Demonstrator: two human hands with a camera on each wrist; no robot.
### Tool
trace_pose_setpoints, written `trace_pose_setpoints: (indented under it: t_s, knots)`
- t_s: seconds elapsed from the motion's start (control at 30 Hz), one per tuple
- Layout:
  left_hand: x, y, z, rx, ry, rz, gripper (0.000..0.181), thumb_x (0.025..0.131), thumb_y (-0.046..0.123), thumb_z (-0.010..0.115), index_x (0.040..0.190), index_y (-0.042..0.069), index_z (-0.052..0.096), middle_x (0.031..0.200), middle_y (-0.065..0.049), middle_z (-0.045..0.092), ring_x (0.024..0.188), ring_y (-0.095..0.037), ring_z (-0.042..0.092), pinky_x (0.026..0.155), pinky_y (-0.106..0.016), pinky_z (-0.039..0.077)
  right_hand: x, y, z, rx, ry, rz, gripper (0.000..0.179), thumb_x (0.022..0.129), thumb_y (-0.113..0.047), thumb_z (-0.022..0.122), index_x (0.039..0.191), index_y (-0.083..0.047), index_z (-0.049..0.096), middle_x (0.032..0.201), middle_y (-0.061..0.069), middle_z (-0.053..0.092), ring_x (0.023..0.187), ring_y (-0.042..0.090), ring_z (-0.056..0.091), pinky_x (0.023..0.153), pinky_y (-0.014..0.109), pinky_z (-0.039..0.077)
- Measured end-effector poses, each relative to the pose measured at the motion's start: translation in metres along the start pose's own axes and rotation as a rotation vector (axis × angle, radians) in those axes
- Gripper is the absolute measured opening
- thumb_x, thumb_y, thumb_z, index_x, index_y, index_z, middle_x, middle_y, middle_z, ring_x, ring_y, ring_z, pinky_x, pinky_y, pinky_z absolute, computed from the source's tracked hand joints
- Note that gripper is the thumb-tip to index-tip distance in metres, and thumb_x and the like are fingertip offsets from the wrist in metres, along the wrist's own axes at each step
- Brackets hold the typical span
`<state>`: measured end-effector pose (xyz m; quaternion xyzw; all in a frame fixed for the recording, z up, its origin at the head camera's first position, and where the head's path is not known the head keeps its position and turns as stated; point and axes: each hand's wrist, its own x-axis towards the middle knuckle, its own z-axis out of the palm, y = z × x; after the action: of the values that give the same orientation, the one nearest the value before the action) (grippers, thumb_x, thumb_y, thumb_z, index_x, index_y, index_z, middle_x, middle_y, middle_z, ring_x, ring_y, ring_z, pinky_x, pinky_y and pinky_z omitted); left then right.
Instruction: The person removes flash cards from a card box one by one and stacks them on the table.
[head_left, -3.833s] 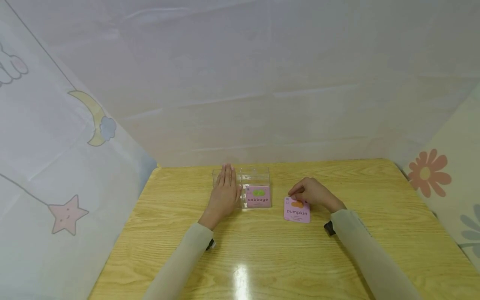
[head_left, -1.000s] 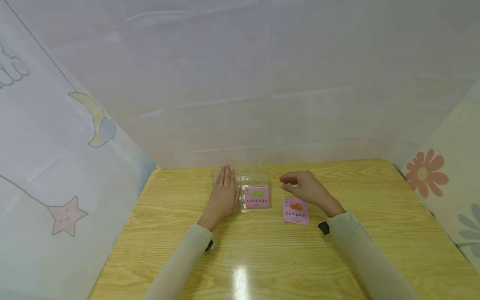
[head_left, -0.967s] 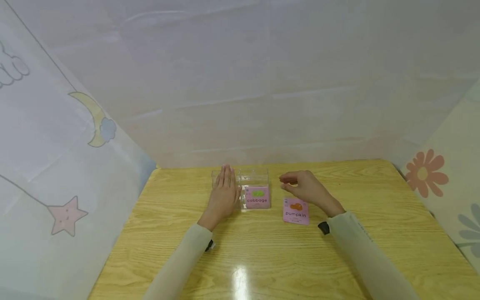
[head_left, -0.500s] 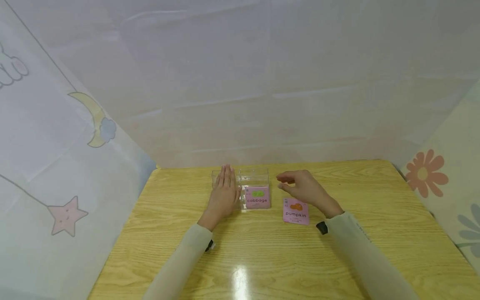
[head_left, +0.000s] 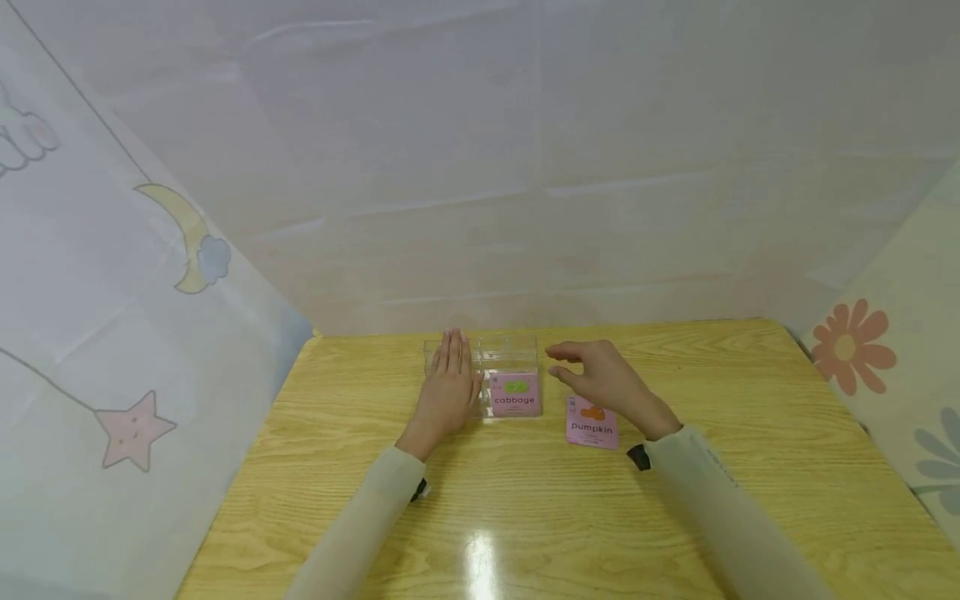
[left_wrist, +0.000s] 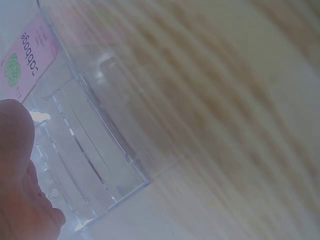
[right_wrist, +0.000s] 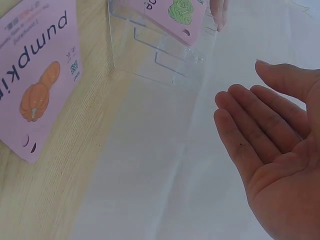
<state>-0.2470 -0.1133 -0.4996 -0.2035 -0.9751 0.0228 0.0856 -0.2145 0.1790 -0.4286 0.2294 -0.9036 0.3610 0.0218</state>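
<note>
A clear plastic tiered holder (head_left: 510, 355) stands near the table's back edge. In its front right slot leans a pink card printed "cabbage" (head_left: 515, 395). My left hand (head_left: 446, 392) rests on the holder's left half, fingers straight and together, covering much of that side. The left wrist view shows the holder's bare tiers (left_wrist: 82, 150) beside the fingers. My right hand (head_left: 603, 375) hovers just right of the holder, its thumb apart from gently bent fingers and nothing between them. Below it lies a pink card printed "pumpkin" (head_left: 592, 427), its upper right corner hidden by the hand.
The wooden table (head_left: 525, 517) extends toward me and to both sides. A pale cloth backdrop (head_left: 480, 208) rises right behind the holder, with printed side panels carrying a star (head_left: 137, 429) and a flower (head_left: 855, 346). A black strap (head_left: 640, 457) sits at my right cuff.
Earlier my right hand pinched the pumpkin card's top edge; it let go, rose off it and drifted left toward the holder, fingers spreading a little. The left hand and both cards stay put.
</note>
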Motion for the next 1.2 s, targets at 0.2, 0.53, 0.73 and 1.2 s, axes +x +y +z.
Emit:
trace_pose_setpoints:
  t_s: [0.2,0.53,0.73,1.2]
  knots:
    - [0.0,0.0,0.0,0.005,-0.002,0.003,0.072,0.116,0.039,0.028,0.165,-0.008,0.009,0.175,-0.029,0.009,0.165,-0.042,0.01,0.135,-0.05,0.018,0.002,-0.007,0.004,-0.016,0.01,-0.025,0.039,0.1,-0.017,0.072,0.136,-0.002,0.069,0.136,0.017,0.072,0.119,0.042,0.072,0.097,0.054,0.062]
    - [0.002,-0.001,0.002,0.03,0.017,0.011,0.072,0.115,0.039,0.03,0.164,-0.009,0.011,0.174,-0.03,0.013,0.164,-0.043,0.013,0.135,-0.051,0.021,0.007,-0.016,0.021,-0.086,-0.015,-0.076,0.038,0.098,-0.017,0.075,0.133,-0.002,0.07,0.133,0.017,0.074,0.085,0.022,0.076,0.1,0.052,0.061]
    - [0.002,-0.001,0.003,0.028,0.013,0.011,0.072,0.115,0.04,0.03,0.164,-0.009,0.01,0.174,-0.03,0.01,0.164,-0.044,0.014,0.135,-0.051,0.021,0.009,-0.019,0.029,-0.099,-0.03,-0.103,0.037,0.101,-0.019,0.071,0.134,-0.002,0.07,0.132,0.018,0.074,0.052,0.002,0.045,0.094,0.043,0.062]
    - [0.0,-0.001,0.001,0.027,0.008,0.0,0.073,0.115,0.042,0.026,0.165,-0.008,0.01,0.175,-0.029,0.011,0.164,-0.043,0.015,0.134,-0.051,0.023,0.015,-0.019,0.045,-0.133,-0.047,-0.142,0.042,0.097,-0.015,0.075,0.135,0.001,0.068,0.115,0.014,0.08,0.054,0.003,0.047,0.062,0.023,0.052]
